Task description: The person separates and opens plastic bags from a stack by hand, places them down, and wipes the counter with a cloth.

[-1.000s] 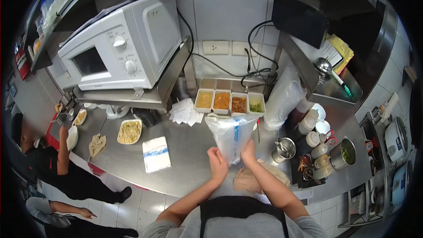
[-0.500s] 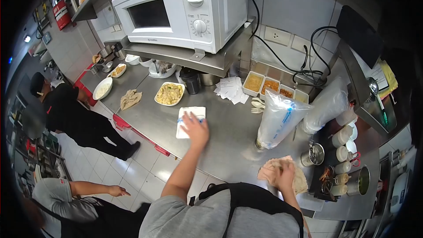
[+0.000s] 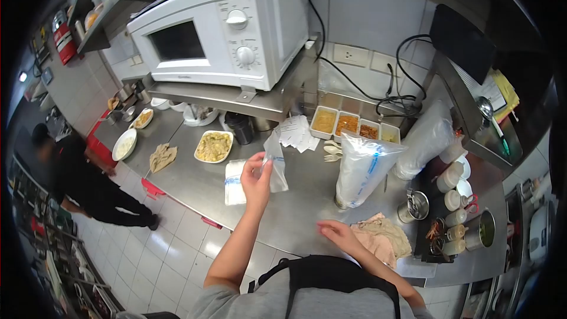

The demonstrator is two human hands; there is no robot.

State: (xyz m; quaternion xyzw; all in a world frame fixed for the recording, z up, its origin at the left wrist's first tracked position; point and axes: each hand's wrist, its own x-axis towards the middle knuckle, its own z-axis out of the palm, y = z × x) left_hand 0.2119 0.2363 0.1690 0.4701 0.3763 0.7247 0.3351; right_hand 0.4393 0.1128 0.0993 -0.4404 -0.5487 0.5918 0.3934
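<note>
Left hand [image 3: 256, 184]: thumb and fingers pinching the upper part of a thin clear plastic bag [image 3: 278, 172]. Bag hangs on the hand's right side, lower end near the steel counter [image 3: 295, 218]; can't tell if it touches. Folded stack of blue-printed plastic bags [image 3: 234, 185] sits just left of that hand, bowl of yellowish food [image 3: 214, 146] beyond it, to the left. Paper slips [image 3: 297, 133] ahead, to the right.

Right hand [image 3: 336, 233]: released, fingers loosely spread, nothing in it. Crumpled cloth [image 3: 384, 241] just right of it. Tall blue-printed bag [image 3: 365, 171] stands ahead of it; contents unclear.

Risks, my read: thin film clings, so a second sheet could come along or the stack could drag askew. Light pinch on slick film could slip. Loose film swinging left could dip into the open bowl; swinging ahead, it could scatter the slips. Right hand moving fast ahead could tip the tall bag, since it's narrow at the base.
</note>
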